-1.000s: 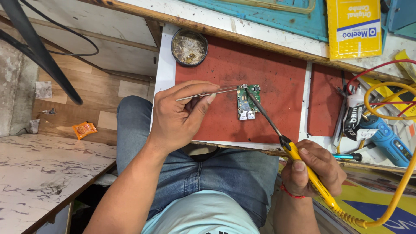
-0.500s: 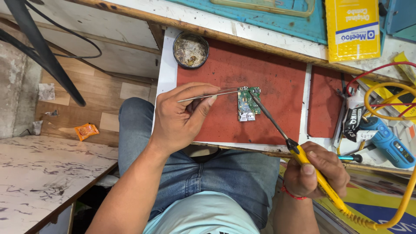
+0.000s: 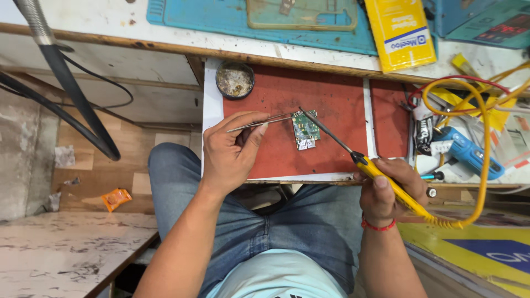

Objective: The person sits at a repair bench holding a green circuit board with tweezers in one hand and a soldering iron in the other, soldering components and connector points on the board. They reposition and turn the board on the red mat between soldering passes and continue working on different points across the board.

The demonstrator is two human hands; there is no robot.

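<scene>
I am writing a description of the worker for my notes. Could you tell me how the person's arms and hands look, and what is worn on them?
Both forearms are bare, with no sleeves reaching them and no gloves. The right hand has a thin red thread bracelet around the wrist. The left hand shows no ring, watch or band.

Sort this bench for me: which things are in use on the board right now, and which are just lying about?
In use:
- left hand holding tweezers
- right hand holding yellow soldering iron
- small green circuit board on the red mat

Lying about:
- round tin
- yellow box
- blue mat
- blue tool
- orange wrapper on the floor
</scene>
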